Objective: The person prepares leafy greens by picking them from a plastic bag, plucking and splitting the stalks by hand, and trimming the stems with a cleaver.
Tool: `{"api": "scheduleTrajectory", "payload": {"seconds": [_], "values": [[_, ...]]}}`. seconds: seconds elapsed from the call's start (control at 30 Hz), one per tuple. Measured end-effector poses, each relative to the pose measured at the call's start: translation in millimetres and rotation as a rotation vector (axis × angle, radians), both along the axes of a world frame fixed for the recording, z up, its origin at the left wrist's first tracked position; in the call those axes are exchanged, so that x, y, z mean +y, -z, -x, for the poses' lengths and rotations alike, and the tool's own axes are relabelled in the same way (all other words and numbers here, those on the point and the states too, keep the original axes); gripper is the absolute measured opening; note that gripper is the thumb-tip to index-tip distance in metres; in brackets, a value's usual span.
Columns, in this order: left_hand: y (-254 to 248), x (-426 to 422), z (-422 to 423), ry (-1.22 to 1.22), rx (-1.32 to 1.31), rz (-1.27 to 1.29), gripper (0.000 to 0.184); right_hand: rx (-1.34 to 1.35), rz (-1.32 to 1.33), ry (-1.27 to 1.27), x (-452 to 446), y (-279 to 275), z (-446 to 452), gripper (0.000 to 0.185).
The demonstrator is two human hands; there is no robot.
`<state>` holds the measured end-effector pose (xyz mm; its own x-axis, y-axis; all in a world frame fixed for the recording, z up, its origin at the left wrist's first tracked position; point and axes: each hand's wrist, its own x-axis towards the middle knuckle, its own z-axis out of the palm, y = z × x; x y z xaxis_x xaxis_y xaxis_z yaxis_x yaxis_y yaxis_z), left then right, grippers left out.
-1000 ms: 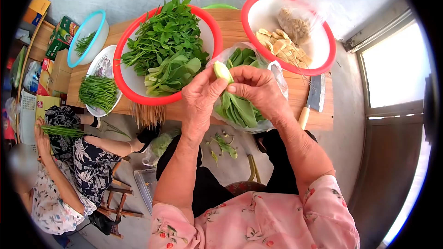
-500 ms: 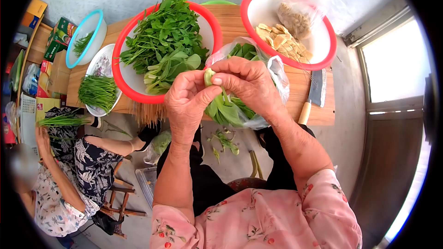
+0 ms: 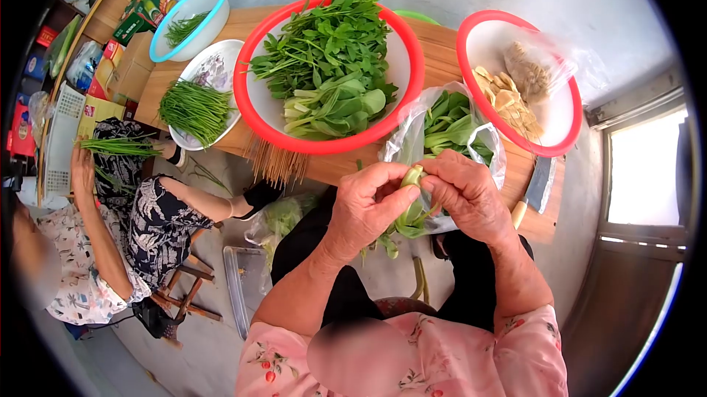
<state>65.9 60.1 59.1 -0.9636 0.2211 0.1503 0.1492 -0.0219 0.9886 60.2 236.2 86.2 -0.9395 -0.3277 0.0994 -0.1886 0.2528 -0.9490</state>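
Observation:
A small bok choy (image 3: 412, 176) is pinched between my two hands, its pale root end up and its leaves hanging below. Both hands are closed on it: my left hand (image 3: 370, 204) from the left, my right hand (image 3: 468, 194) from the right, with fingertips close together at the stem base. Just beyond them, a clear plastic bag (image 3: 401, 139) holds more bok choy (image 3: 451, 124). To the left on the table is a red-rimmed basin (image 3: 324, 145), with a bunch of bok choy (image 3: 339, 106) in front of leafy green stems (image 3: 324, 43).
A second red-rimmed basin (image 3: 568, 113) holds pale slices and a bagged food. A cleaver (image 3: 540, 185) lies at the table's right end. Thin sticks (image 3: 278, 161) jut over the front edge. At left, a seated person (image 3: 96, 250) holds long green stalks near a white dish (image 3: 221, 58).
The view has turned, so the table sits further right and lower in it. My hands still grip the bok choy and are now nearer the table's front edge, below the bag.

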Motion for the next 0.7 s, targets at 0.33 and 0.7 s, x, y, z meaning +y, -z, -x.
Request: {"api": "scheduleTrajectory", "payload": {"seconds": [0.33, 0.7], "values": [[-1, -19, 18, 0.261, -0.563, -0.368, 0.025, -0.217, 0.027, -0.152, 10, 1, 17, 0.014], [24, -7, 28, 0.169, -0.353, -0.552, 0.026, -0.491, 0.582, 0.025, -8, 9, 15, 0.022]]}}
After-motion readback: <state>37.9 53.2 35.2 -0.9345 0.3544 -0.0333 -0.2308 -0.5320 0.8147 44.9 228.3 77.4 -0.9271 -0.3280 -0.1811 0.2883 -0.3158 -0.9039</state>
